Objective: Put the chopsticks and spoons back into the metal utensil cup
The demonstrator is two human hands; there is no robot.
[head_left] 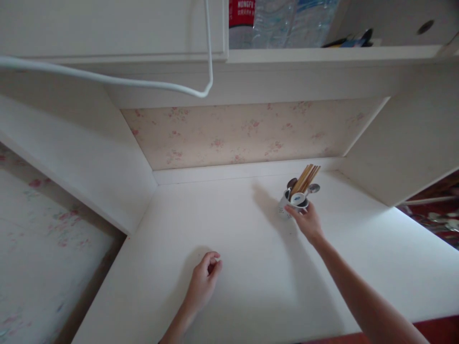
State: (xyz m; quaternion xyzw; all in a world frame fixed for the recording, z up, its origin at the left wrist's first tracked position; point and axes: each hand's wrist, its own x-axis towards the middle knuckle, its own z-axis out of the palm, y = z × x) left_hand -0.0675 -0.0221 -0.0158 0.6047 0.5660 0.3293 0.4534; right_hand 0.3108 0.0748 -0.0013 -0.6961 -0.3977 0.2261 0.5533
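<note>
Head view, from left to right:
- At the far left, a pale wall with pink floral wallpaper shows below a white side panel.
- A thin white cable crosses the upper left and bends sharply upward in front of a white cabinet door.
- The left hand is half-open over a smooth white desktop, fingers loosely curled, with a gap at the thumb; whether it touches the surface, I cannot tell.
- On the shelf above, a red label reads "NONGFU" in white capitals (the smaller characters below are too small to read surely).
- Right beside it stand clear plastic bottles.
- Toward the back right of the desktop is a white cylindrical cup with small dark marks, holding brown wooden chopsticks, shiny metal spoons and a white piece with a small blue mark.
- The right hand grips this cup, thumb at its near side.
- At the far right, below the white panel, small pale items lie over something red, too blurred to name.
</note>
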